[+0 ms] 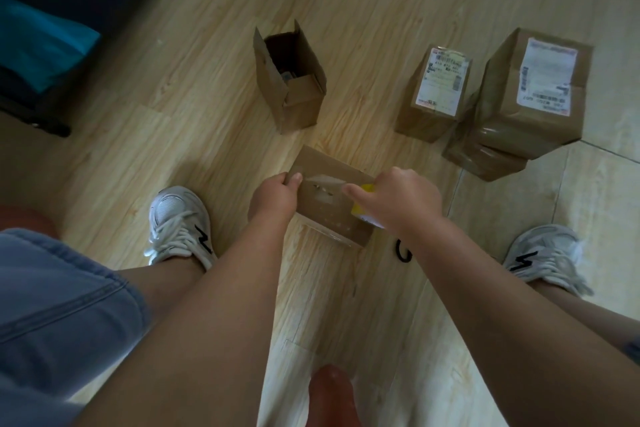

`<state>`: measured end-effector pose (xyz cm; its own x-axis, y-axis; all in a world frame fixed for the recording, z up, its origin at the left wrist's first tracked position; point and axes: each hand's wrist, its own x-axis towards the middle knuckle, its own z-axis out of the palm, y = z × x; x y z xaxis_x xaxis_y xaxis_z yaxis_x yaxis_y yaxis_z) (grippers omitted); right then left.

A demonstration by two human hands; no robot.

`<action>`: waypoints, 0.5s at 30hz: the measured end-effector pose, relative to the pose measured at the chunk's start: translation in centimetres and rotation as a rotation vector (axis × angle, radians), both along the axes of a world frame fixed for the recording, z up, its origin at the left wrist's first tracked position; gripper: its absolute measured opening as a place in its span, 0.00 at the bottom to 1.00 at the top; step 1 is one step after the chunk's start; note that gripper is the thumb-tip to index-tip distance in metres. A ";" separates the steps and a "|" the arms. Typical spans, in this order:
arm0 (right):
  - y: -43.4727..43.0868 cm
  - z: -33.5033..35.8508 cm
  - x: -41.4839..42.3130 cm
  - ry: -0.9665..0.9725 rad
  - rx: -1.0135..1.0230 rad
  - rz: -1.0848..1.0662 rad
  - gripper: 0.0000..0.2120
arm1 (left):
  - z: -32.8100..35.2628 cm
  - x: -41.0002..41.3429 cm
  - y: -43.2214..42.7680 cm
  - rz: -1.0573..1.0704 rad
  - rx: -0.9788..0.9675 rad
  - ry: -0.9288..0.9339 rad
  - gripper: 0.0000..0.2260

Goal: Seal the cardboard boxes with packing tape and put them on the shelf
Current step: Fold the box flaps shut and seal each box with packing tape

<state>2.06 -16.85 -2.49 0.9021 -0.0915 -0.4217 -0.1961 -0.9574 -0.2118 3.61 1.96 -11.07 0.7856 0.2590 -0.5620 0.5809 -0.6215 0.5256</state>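
Down near the wooden floor (pixel 207 114), both arms are reaching forward to a small cardboard box (pixel 329 215) between the feet. The left hand (pixel 277 196) is gripping the box's left edge, its fingers (pixel 295 180) curling round it with the thumb lying on top. The right hand (pixel 405 198) is holding a yellow-cored tape roll (pixel 363 199), mostly hidden under the palm, while its index finger is stretching out onto a clear tape strip (pixel 325 184) on the box's top. Beyond, an open box (pixel 289 80) is standing upright with flaps raised; its contents are too dim to tell. To the right, a labelled box (pixel 436 90) is standing beside a larger labelled box (pixel 533 94), which is sitting on a flat taped box (pixel 485 159).
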 end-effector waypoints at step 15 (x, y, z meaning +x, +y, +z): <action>-3.1 0.2 -0.5 0.052 0.129 -0.049 0.26 | -0.3 -0.4 -0.3 0.202 -0.141 -0.018 0.15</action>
